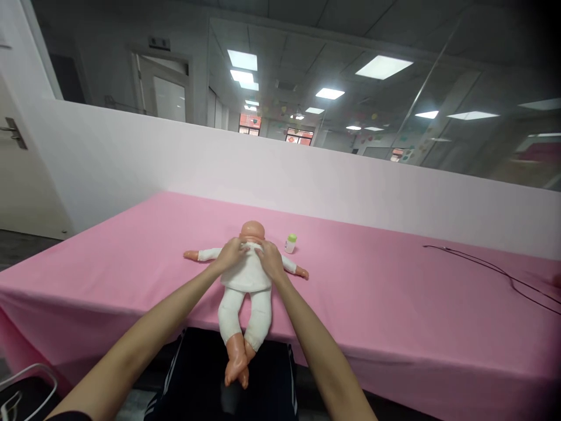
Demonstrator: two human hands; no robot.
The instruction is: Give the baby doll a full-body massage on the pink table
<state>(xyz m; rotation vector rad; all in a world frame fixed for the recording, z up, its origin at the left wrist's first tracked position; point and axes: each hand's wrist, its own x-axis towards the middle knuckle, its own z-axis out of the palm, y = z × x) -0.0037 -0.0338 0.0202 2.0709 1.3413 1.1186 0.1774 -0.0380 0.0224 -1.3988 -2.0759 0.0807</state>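
Note:
A baby doll (245, 275) in a white top and white trousers lies on the pink-covered table (385, 310), its head away from me and its bare feet over the near edge. No facial features show on its head, and its arms are spread to both sides. My left hand (232, 254) is closed around the doll's left-side shoulder near the neck. On the other shoulder sits my right hand (270, 258), its fingers also closed on the doll. Both thumbs point in toward the middle of the upper body. The undersides of the fingers are partly hidden.
A small bottle with a green cap (290, 243) stands just right of the doll's head. Thin dark cords (491, 266) lie at the table's right. Behind the table rises a white wall (307, 178) with glass above it. A white cable (41, 368) is at lower left.

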